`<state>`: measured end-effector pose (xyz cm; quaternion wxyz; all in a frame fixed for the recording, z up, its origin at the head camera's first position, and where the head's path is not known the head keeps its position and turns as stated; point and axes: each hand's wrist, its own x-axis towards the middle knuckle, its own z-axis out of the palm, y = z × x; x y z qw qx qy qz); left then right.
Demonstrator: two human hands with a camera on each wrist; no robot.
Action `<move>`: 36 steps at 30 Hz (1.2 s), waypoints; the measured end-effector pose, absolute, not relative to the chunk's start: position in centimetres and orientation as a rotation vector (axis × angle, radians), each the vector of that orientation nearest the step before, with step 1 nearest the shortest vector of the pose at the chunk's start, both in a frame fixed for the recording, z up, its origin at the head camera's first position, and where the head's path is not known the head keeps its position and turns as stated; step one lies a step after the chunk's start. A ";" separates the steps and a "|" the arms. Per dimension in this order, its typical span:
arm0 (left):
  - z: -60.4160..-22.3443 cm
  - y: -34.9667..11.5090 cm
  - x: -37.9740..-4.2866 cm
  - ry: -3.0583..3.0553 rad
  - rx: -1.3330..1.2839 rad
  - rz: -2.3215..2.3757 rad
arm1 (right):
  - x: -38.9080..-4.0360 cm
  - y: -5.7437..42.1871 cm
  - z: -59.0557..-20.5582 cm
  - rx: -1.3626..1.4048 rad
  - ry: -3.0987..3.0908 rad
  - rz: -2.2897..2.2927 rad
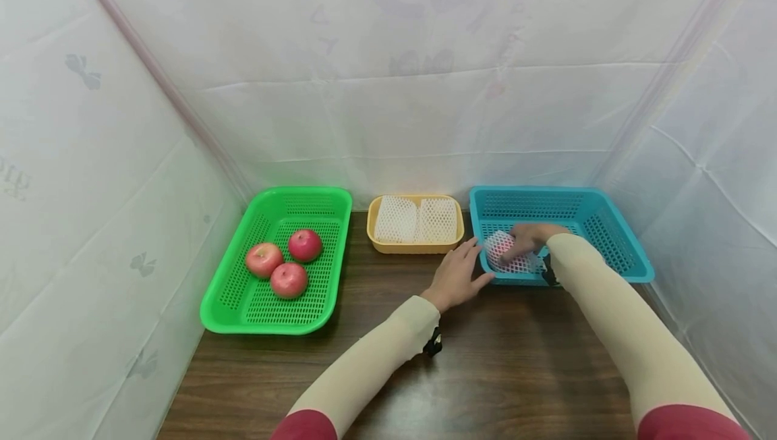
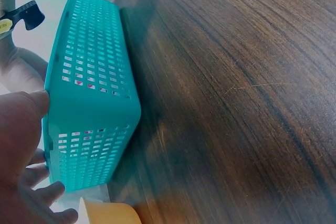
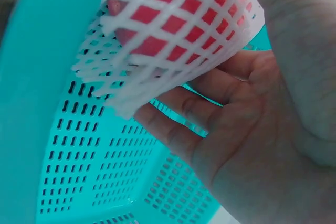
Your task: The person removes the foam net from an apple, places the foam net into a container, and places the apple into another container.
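Observation:
In the head view, my right hand point(image 1: 529, 239) is inside the blue basket point(image 1: 628, 241), near its front left corner. It holds a red apple point(image 3: 173, 17) wrapped in a white foam net point(image 3: 152, 77). Loose netting extends past the fruit in the right wrist view, where fingers point(image 3: 184, 103) lie along the net's side. My left hand point(image 1: 456, 277) rests at the same basket corner with its fingers spread. The left wrist view has its thumb against the rim and the other fingers loosely extended along the adjoining side.
A green basket point(image 1: 328, 291) on the left contains 3 unwrapped red apples point(image 1: 289, 281). Between the baskets stands a small yellow tray point(image 1: 413, 248) with white foam nets point(image 1: 438, 220) in two stacks. All stand on a dark wooden table point(image 1: 485, 372), with pale curtains point(image 1: 400, 116) behind and beside it.

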<state>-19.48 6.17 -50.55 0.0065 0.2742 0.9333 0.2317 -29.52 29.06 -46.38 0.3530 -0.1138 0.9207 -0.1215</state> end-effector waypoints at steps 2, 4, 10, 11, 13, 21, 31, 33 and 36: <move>-50.5 6.1 -19.5 2.918 0.854 0.728 | -29.4 29.1 -46.2 -0.302 2.395 -0.314; -50.4 6.1 -19.4 2.916 0.855 0.727 | -29.3 29.3 -46.1 -0.307 2.414 -0.312; -50.5 6.1 -19.4 2.916 0.857 0.710 | -29.2 29.6 -46.1 -0.330 2.459 -0.297; -50.5 6.1 -19.4 2.916 0.856 0.707 | -29.2 29.6 -46.1 -0.335 2.465 -0.300; -50.5 6.1 -19.5 2.916 0.851 0.700 | -29.2 29.7 -46.2 -0.341 2.471 -0.314; -50.2 6.0 -19.5 2.903 0.860 0.701 | -28.9 30.3 -46.3 -0.390 2.520 -0.360; -50.4 5.8 -19.8 2.881 0.871 0.722 | -28.5 30.7 -45.8 -0.492 2.586 -0.461; -50.4 5.8 -19.9 2.881 0.873 0.719 | -28.3 30.6 -45.6 -0.501 2.588 -0.461; -50.3 5.7 -19.9 2.874 0.870 0.730 | -28.2 30.5 -45.4 -0.527 2.587 -0.481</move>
